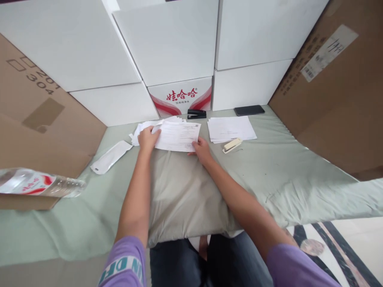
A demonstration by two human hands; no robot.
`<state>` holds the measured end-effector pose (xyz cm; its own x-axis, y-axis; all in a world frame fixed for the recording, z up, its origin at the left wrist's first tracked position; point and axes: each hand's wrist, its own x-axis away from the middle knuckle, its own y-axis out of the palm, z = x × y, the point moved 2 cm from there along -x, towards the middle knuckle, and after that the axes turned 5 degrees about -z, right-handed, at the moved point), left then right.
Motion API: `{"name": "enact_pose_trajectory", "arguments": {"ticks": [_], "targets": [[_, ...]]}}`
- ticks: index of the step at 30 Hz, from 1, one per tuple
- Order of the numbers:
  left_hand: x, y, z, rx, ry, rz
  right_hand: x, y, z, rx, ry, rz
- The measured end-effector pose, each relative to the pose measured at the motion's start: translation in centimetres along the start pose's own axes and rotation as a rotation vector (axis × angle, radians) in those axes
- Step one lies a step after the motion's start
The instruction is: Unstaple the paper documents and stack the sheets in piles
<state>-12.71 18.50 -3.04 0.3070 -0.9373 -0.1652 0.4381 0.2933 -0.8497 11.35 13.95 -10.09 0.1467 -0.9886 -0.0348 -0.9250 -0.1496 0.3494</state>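
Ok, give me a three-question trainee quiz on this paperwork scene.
1. True or false: both hands, left hand and right hand, touch the printed sheet.
2. Which lies nearer the right hand: A) cream stapler B) black stapler?
3. What dark flat thing lies against the white boxes?

Key: 1 true. 2 A. 3 the phone.

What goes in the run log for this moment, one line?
left hand: grips paper sheets | right hand: grips same sheets | sheets: over pillow | cream stapler: beside right hand, untouched
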Motion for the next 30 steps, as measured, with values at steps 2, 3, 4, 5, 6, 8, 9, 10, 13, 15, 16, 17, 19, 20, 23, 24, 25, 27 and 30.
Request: {"name": "enact_pose_trajectory", "arguments": {"ticks": [2,3,4,5,6,8,9,10,13,15,16,17,19,20,23,24,25,27,30], "targets": [[-0.2,-0.6,-0.2,-0.010,0.059,0.021,0.1,-0.1,-0.1,0.001,-0.015,-0.013],[-0.2,-1.0,0.0,-0.002,0.106,0.027,0.2,-0.1,-0.2,0.000,-0.020,-0.014],[-0.1,-1.3,0.2,0.016,0.156,0.022,0.3,-0.1,-0.3,-0.002,-0.025,-0.015],[0.1,-1.7,0.5,0.046,0.202,0.006,0.3,-0.2,-0.4,-0.003,-0.031,-0.019],[0.3,-2.0,0.8,0.089,0.235,-0.019,0.4,-0.2,-0.5,-0.005,-0.036,-0.023],[0.8,-2.6,1.4,0.205,0.248,-0.092,0.5,-0.1,-0.7,-0.013,-0.044,-0.034],[1.1,-2.7,1.6,0.258,0.241,-0.137,0.6,-0.1,-0.8,-0.016,-0.047,-0.040],[1.4,-2.8,1.9,0.298,0.241,-0.180,0.6,0.0,-0.8,-0.017,-0.046,-0.047],[1.9,-3.0,2.4,0.370,0.283,-0.226,0.9,0.1,-1.0,-0.006,-0.046,-0.068],[2.0,-3.2,2.5,0.471,0.296,-0.217,1.0,-0.2,-1.4,0.037,-0.113,-0.006],[2.0,-3.4,2.5,0.543,0.296,-0.219,1.1,-0.5,-1.8,0.074,-0.171,0.057],[2.1,-3.7,2.6,0.615,0.297,-0.224,1.1,-0.8,-2.3,0.120,-0.233,0.128],[2.3,-4.3,2.9,0.718,0.306,-0.235,1.1,-1.6,-3.3,0.201,-0.320,0.210],[2.5,-4.6,3.1,0.743,0.310,-0.244,1.0,-1.9,-3.8,0.222,-0.332,0.190],[3.0,-4.9,3.9,0.760,0.309,-0.284,0.4,-2.4,-4.9,0.181,-0.278,-0.025],[3.1,-4.9,4.2,0.766,0.306,-0.293,0.1,-2.5,-5.1,0.149,-0.236,-0.100],[3.1,-4.7,4.4,0.775,0.304,-0.296,-0.1,-2.5,-5.3,0.114,-0.183,-0.162],[2.9,-4.0,4.5,0.801,0.296,-0.283,-0.7,-2.6,-5.6,0.034,-0.081,-0.239],[2.0,-2.6,4.1,0.862,0.287,-0.236,-1.5,-2.5,-6.3,-0.061,0.020,-0.342]]}}
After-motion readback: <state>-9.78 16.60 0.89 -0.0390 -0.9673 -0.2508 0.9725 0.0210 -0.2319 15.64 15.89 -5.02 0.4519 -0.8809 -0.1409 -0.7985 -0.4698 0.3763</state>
